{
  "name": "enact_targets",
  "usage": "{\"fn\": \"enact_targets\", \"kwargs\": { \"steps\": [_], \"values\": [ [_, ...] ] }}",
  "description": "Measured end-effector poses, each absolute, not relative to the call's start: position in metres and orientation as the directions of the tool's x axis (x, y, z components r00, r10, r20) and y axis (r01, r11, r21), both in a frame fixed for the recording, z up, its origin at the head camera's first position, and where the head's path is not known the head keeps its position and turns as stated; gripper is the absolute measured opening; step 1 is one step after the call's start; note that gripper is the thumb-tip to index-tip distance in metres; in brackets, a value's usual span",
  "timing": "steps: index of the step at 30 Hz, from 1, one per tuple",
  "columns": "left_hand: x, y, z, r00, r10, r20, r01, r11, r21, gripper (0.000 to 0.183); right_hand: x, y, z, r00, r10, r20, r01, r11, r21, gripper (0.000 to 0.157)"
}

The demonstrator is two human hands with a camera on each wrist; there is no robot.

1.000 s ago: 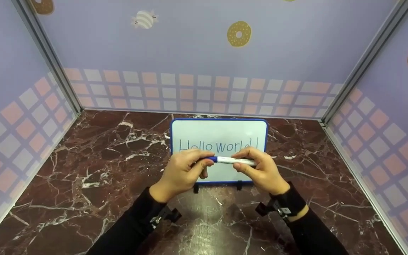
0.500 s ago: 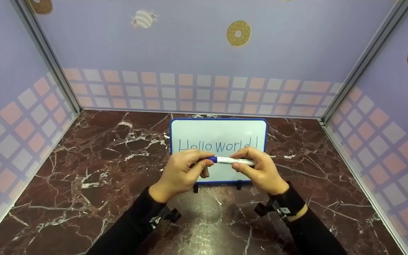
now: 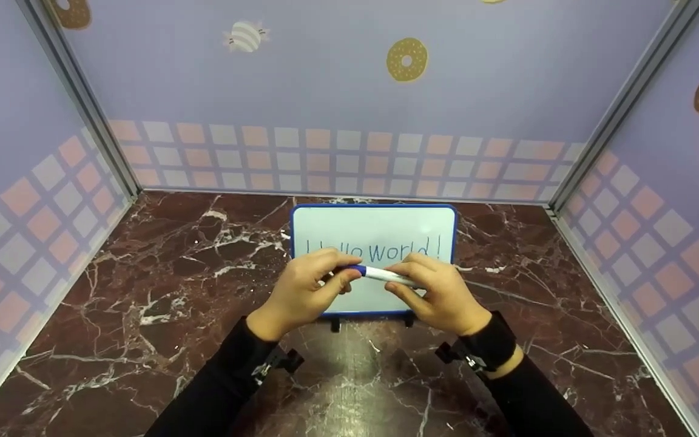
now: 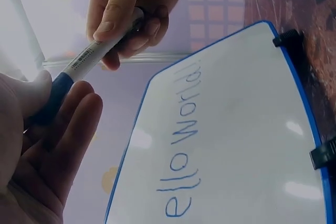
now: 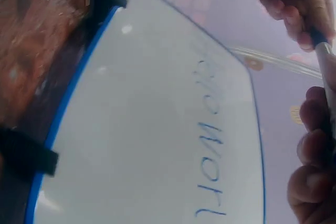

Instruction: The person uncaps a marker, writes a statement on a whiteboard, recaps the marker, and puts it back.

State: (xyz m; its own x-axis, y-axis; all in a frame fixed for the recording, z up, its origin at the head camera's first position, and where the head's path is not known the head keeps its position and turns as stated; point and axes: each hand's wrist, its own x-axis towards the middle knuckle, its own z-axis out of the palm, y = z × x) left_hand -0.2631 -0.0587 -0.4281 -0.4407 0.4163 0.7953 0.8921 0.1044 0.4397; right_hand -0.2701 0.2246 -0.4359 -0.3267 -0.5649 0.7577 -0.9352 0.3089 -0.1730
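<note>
A white marker (image 3: pixel 380 274) with a blue cap (image 4: pixel 56 96) is held level in front of the whiteboard. My left hand (image 3: pixel 308 288) pinches the capped end between thumb and forefinger. Around the white barrel's other end my right hand (image 3: pixel 440 294) curls its fingers and thumb; that end is mostly hidden in the head view. The cap sits against the barrel, with no tip showing. Behind both hands the blue-framed whiteboard (image 3: pixel 361 221) stands tilted, with "Hello World!" written on it in blue. The left hand covers part of the first letters in the head view.
Black feet (image 3: pixel 335 325) support the board's lower edge on the dark red marbled tabletop (image 3: pixel 143 340). Purple walls with checkered bands (image 3: pixel 349 161) enclose the table at the back and both sides. Each wrist carries a small camera on a black strap.
Both hands have shifted slightly left with the marker, which now slopes a little more down to the right. The left hand covers more of the first letters. Its grip on the cap stays.
</note>
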Motion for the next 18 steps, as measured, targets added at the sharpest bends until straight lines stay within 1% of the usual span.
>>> {"fn": "enact_targets", "kwargs": {
  "steps": [4,7,11,13,15,18],
  "values": [
    [-0.265,-0.062,-0.429,-0.448,0.429,0.784,0.894,0.199,0.402,0.020,-0.272,0.224,-0.439,-0.306,-0.565,0.766,-0.915,0.398,-0.072,0.017],
    [-0.267,-0.064,-0.430,-0.460,0.425,0.780,0.888,0.244,0.390,0.021,-0.274,0.226,-0.439,-0.304,-0.557,0.772,-0.906,0.420,-0.054,0.018],
    [-0.270,-0.068,-0.430,-0.473,0.407,0.781,0.879,0.271,0.392,0.021,-0.276,0.231,-0.438,-0.309,-0.539,0.783,-0.899,0.434,-0.056,0.018],
    [-0.273,-0.072,-0.430,-0.470,0.393,0.790,0.879,0.287,0.381,0.021,-0.278,0.234,-0.437,-0.311,-0.527,0.791,-0.894,0.444,-0.055,0.017],
    [-0.276,-0.076,-0.429,-0.462,0.381,0.801,0.881,0.301,0.365,0.020,-0.280,0.239,-0.435,-0.330,-0.507,0.796,-0.886,0.457,-0.077,0.017],
    [-0.279,-0.084,-0.425,-0.457,0.365,0.811,0.878,0.333,0.345,0.019,-0.284,0.250,-0.431,-0.381,-0.465,0.799,-0.866,0.483,-0.132,0.017]
  ]
}}
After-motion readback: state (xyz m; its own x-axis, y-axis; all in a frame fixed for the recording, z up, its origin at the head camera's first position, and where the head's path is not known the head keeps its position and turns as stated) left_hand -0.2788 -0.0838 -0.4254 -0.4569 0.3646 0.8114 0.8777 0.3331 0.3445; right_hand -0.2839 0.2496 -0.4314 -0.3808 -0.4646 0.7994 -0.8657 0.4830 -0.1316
